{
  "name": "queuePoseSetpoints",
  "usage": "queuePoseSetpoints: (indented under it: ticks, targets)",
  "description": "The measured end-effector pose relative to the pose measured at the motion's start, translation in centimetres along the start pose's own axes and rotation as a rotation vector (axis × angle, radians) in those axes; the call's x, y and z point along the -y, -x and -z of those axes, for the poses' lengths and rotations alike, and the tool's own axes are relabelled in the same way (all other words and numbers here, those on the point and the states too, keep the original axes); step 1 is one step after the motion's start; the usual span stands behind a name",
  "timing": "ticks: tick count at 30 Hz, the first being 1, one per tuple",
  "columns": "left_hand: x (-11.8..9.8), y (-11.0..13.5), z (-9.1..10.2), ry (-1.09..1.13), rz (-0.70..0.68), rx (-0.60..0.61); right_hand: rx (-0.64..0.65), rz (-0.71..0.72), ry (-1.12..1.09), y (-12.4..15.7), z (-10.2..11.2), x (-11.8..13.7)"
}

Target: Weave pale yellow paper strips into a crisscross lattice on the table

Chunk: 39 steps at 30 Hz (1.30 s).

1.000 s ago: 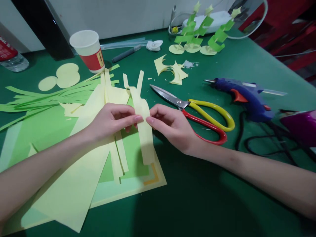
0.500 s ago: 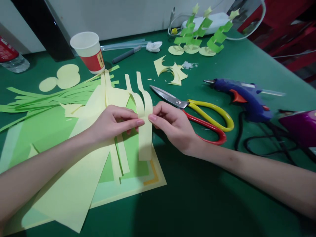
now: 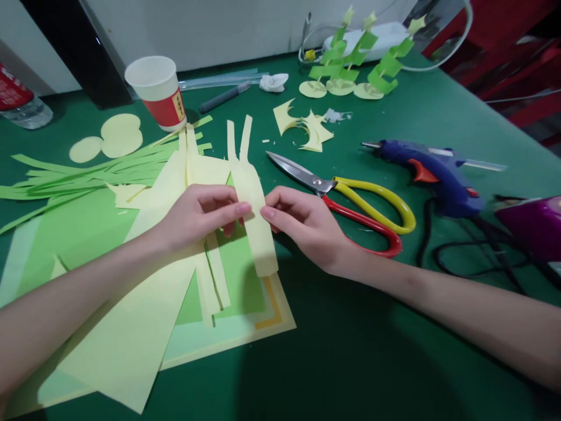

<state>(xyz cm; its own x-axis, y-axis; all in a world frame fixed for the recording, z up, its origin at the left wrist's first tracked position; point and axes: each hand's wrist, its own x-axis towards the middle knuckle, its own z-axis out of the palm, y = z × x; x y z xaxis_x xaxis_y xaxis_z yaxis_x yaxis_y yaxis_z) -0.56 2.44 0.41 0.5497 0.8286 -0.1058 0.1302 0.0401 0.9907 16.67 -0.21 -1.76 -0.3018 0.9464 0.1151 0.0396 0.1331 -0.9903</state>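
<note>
A pale yellow paper strip [image 3: 256, 240], split at its far end into two narrow tails, is held up between my hands. My left hand [image 3: 210, 213] pinches its left edge between thumb and fingers. On the opposite edge, my right hand [image 3: 300, 225] has a similar pinch, with the curled fingers partly hidden. The strip bows slightly and its lower end hangs above stacked green sheets [image 3: 239, 263]. Scissors [image 3: 322, 185] with one yellow and one red handle lie just beyond my right hand. Pale yellow sheets [image 3: 127, 345] spread under my left forearm.
Green paper strips [image 3: 96, 175] lie at left, near a paper cup [image 3: 155, 88] and paper circles [image 3: 120, 137]. A blue glue gun [image 3: 438, 175] with a cord rests at right. Three green spiral paper plants [image 3: 346, 58] stand at the back by a white power strip [image 3: 372, 41]. Paper scraps [image 3: 313, 131] lie mid-table.
The two tails, which were parted and curling, have come together and straightened upward. The strip has tilted, its lower end shifting slightly right. Both hands keep their pinch, nearly in the same place.
</note>
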Motion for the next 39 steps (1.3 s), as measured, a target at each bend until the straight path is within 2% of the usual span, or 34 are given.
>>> queuePoseSetpoints:
  ticks: [3,5,10,15,18,21,23,28,31,35,39]
  targets:
    - [-0.15,0.09,0.24,-0.212,-0.059,0.101,-0.029,0.039,0.02,0.11,0.01,-0.02]
    - [-0.19,0.11,0.21,-0.259,-0.088,0.079,-0.053,0.059,0.029,0.23,0.0,-0.06]
    - [-0.22,0.01,-0.16,-0.217,-0.076,0.005,-0.087,0.08,0.048,0.41,-0.06,-0.19]
    - [-0.3,0.04,-0.28,-0.147,0.007,-0.063,-0.095,0.074,-0.028,0.27,-0.03,-0.4]
    - [-0.16,0.05,-0.36,-0.019,0.04,-0.101,-0.051,0.032,-0.091,0.19,0.0,-0.38]
    - [-0.03,-0.01,-0.32,0.109,0.038,-0.096,-0.005,-0.001,-0.032,0.16,0.01,-0.15]
    - [-0.03,-0.04,-0.18,0.085,0.036,-0.06,-0.003,0.007,0.045,0.15,0.03,0.03]
    - [-0.19,-0.03,0.11,-0.224,-0.018,0.08,-0.009,0.038,0.081,0.22,0.05,0.13]
    - [-0.17,-0.01,0.04,-0.245,-0.057,0.038,-0.02,0.035,0.06,0.27,0.02,-0.1]
    - [-0.11,0.08,-0.23,-0.137,-0.009,-0.044,-0.061,0.03,-0.052,0.24,0.02,-0.35]
    - [-0.02,0.1,-0.41,0.008,0.025,-0.075,0.001,-0.017,-0.081,0.19,0.02,-0.16]
